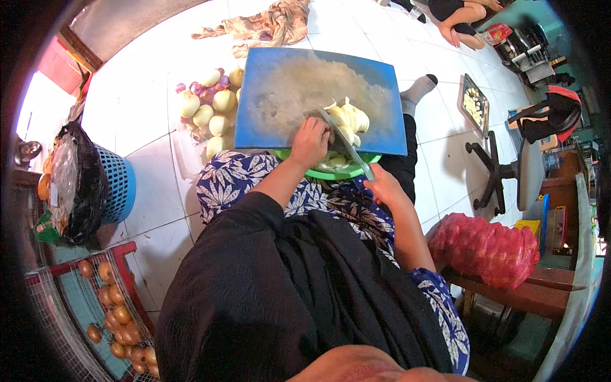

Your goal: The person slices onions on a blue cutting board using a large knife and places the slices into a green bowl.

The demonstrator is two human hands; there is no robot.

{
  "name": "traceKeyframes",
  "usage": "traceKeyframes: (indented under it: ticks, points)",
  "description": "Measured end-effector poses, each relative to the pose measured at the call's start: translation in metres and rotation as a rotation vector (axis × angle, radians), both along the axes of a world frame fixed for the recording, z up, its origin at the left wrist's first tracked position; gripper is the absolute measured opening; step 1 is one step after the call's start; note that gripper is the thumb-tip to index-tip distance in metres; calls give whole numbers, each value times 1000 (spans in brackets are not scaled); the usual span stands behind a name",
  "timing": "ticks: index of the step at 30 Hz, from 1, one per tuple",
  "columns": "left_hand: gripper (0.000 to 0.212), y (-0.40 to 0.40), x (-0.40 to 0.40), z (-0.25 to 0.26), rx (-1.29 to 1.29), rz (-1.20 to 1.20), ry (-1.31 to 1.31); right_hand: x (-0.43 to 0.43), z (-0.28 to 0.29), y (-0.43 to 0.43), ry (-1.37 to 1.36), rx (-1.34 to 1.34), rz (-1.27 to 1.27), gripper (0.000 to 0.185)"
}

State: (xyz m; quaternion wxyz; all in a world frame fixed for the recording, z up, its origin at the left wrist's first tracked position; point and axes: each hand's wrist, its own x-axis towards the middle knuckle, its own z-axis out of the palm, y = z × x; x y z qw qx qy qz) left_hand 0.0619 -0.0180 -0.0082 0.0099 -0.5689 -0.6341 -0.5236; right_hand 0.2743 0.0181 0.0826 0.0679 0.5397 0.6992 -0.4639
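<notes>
A blue cutting board (258, 95) with a worn, stained middle lies before me, over a green basin (334, 175) in my lap. My right hand (385, 186) grips the handle of a kitchen knife (346, 143), whose blade slants up and left across the board's near part. Pale sliced onion pieces (347, 119) are heaped just right of the blade. On the left side of the blade, my left hand (311, 141) rests on the board with curled fingers; whether they hold something is hidden. Inside the basin, its contents are mostly covered by the board.
Peeled onions (218, 125) and small purple shallots (206, 97) sit left of the board. Unpeeled onions (121, 314) fill a wire rack. A blue basket (114, 184), red mesh sack (482, 250), chair base (496, 174), tray (473, 106) and cloth (277, 24) stand or lie around. Another person's hand (448, 34) shows top right.
</notes>
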Motion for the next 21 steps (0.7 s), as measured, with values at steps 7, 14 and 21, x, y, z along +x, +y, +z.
traceKeyframes:
  ticks: [7,14,21]
  points:
    - [20,3,-2,-7,-35,20,126,-25,18,-20,-194,549,219,30]
    - [19,-2,1,2,-34,19,58,-19,12,-17,-315,518,255,39]
    - [19,3,-1,-5,-9,45,111,-55,29,0,-223,510,288,40]
